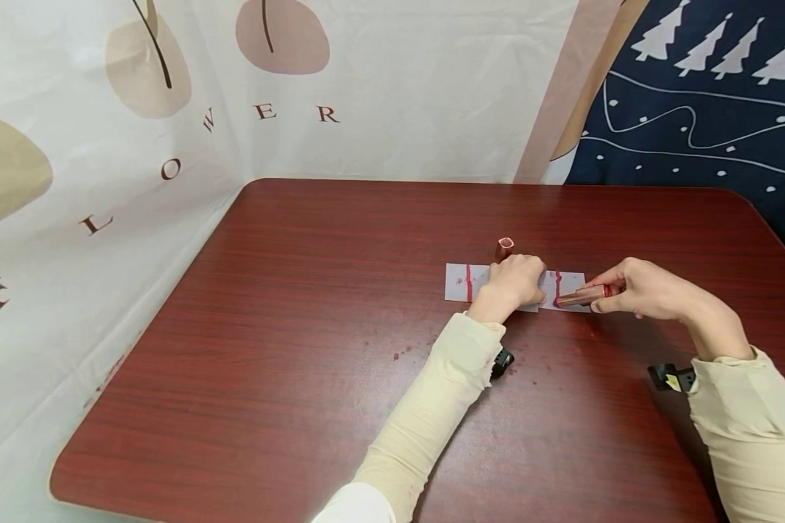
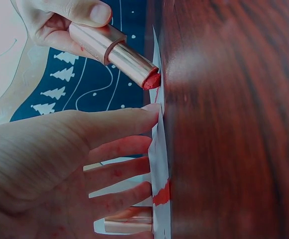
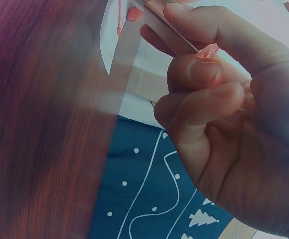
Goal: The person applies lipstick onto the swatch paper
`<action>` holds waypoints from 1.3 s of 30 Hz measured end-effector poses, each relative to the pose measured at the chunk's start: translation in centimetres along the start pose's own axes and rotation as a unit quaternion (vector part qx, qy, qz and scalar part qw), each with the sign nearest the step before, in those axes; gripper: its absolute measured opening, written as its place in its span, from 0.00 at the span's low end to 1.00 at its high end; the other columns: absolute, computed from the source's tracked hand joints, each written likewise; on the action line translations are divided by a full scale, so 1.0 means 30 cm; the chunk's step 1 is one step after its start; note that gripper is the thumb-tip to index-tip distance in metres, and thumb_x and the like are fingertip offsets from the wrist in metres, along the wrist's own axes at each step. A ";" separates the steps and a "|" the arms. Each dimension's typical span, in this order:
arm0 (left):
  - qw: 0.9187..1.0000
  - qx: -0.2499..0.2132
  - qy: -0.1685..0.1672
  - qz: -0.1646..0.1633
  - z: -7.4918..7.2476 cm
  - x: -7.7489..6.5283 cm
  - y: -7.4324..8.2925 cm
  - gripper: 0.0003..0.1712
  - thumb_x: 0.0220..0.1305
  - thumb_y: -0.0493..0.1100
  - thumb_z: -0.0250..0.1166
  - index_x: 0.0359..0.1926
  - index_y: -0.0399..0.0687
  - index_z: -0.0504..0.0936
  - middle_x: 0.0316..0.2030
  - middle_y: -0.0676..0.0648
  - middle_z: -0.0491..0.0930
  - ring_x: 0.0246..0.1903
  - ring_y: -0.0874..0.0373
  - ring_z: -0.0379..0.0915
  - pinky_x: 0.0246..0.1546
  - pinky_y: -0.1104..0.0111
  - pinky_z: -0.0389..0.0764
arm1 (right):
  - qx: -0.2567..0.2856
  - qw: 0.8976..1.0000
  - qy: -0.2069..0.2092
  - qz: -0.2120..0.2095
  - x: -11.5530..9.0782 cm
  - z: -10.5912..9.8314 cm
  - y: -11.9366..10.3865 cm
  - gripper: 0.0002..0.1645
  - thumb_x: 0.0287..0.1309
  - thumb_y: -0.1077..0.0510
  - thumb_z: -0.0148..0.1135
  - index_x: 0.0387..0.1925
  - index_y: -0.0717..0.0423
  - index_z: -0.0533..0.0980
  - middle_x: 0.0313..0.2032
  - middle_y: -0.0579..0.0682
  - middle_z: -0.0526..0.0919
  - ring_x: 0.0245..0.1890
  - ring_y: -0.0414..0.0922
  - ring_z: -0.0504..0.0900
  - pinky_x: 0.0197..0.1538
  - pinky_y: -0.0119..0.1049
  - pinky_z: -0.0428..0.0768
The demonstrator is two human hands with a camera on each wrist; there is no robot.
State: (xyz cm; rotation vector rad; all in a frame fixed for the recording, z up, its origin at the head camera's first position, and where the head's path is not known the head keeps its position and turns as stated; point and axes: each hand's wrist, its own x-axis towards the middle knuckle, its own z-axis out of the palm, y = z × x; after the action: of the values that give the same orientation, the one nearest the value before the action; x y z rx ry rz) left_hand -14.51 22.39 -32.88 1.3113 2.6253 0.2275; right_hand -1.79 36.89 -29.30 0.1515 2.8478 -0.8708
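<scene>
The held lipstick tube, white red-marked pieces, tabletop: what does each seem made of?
Lipstick tube: perhaps metal or metallised plastic, glossy copper, with bright highlights. White pieces: probably paper, matte, thin at the edge. Tabletop: wood or wood-look laminate, satin, with dark red grain and reflections.

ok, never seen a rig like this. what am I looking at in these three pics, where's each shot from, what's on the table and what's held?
No robot: these are a person's bare hands. The wide view is from the head, looking down; the other two are from each wrist, so the table appears turned on its side. On it lies white paper with red lines across it. The left hand rests its fingertips on the paper, and a rose-gold tube stands just beyond. The right hand holds an uncapped lipstick, its red tip at the paper.
</scene>
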 end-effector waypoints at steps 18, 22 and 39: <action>1.000 0.001 0.003 -0.001 0.001 0.000 -0.002 0.19 0.54 0.54 0.68 0.49 0.62 0.80 0.46 0.58 0.78 0.45 0.63 0.70 0.40 0.63 0.68 | -0.002 1.000 0.002 -0.007 -0.002 0.001 0.000 0.21 0.48 0.61 0.70 0.44 0.68 0.79 0.15 0.47 0.70 0.11 0.40 0.64 0.14 0.34 0.68; 1.000 0.000 0.003 -0.001 0.001 -0.001 -0.003 0.19 0.54 0.54 0.68 0.49 0.62 0.80 0.46 0.58 0.78 0.44 0.63 0.70 0.41 0.63 0.68 | 0.001 1.000 0.000 -0.008 -0.003 0.001 -0.001 0.21 0.48 0.61 0.69 0.45 0.69 0.78 0.15 0.47 0.71 0.11 0.40 0.64 0.14 0.34 0.68; 1.000 0.000 0.000 -0.001 -0.004 -0.006 -0.001 0.19 0.54 0.54 0.68 0.48 0.62 0.80 0.44 0.58 0.78 0.44 0.63 0.70 0.40 0.63 0.68 | 0.003 1.000 -0.007 -0.007 -0.005 -0.002 -0.003 0.21 0.49 0.61 0.69 0.44 0.69 0.78 0.15 0.47 0.71 0.11 0.40 0.64 0.14 0.34 0.68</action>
State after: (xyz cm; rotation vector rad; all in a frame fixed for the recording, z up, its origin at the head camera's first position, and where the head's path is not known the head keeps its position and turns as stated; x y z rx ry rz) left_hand -14.47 22.21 -32.74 1.3092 2.6258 0.2280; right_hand -1.67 36.83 -29.16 0.1249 2.8372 -0.8807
